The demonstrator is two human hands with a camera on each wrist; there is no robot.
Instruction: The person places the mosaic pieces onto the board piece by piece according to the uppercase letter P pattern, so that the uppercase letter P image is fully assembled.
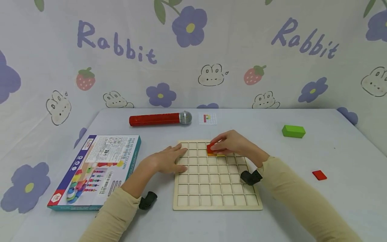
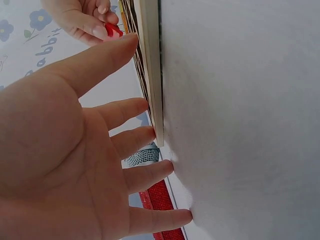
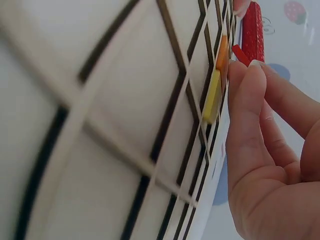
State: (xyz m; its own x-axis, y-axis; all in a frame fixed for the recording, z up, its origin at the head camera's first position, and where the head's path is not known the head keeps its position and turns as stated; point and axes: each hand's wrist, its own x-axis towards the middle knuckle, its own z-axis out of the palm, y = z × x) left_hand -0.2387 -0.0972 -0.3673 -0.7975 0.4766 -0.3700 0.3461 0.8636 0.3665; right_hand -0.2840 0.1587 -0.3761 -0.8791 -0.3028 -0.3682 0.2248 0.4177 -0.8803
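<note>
A wooden grid board (image 1: 217, 207) lies flat on the table. My left hand (image 1: 166, 160) rests at its upper left edge, fingers spread and straight; in the left wrist view the thumb and nearer fingers (image 2: 122, 110) touch the board's side, while the others reach the tabletop. Over the board's upper rows my right hand (image 1: 231, 144) pinches a small red tile (image 1: 209, 148) between thumb and fingers. The right wrist view shows that tile (image 3: 240, 55) tilted above the grid. Below it, an orange tile (image 3: 222, 52) and a yellow tile (image 3: 212, 95) sit side by side in the grid.
A boxed set (image 1: 99, 168) lies at the left. Behind the board are a red microphone (image 1: 155, 119) with a silver head and a small pattern card (image 1: 207, 118). To the right lie a green block (image 1: 293, 131) and another red tile (image 1: 319, 175).
</note>
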